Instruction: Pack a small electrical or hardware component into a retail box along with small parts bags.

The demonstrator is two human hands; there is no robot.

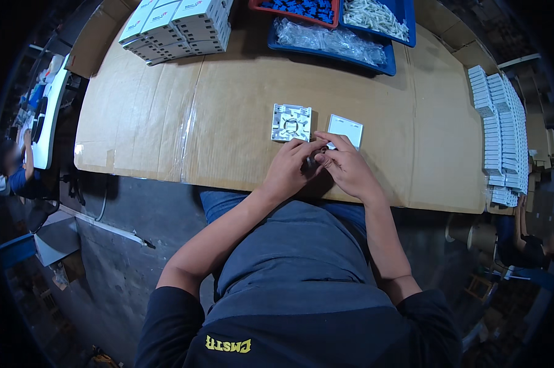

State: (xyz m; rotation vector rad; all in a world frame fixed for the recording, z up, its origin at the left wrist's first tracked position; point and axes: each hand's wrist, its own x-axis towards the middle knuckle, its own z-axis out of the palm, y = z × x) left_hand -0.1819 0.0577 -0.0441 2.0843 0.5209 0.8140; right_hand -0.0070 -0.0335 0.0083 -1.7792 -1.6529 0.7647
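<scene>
Pinching a small, indistinct dark piece [323, 149]: left hand [291, 167], right hand [350, 168]. White square plastic box [291, 123] seems uncovered; flat white panel [345, 127], right, unfitted.

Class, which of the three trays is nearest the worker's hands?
The blue tray of clear plastic packets: it reaches closest to the hands, while the red tray and the blue tray of white pieces sit farther back.
</scene>
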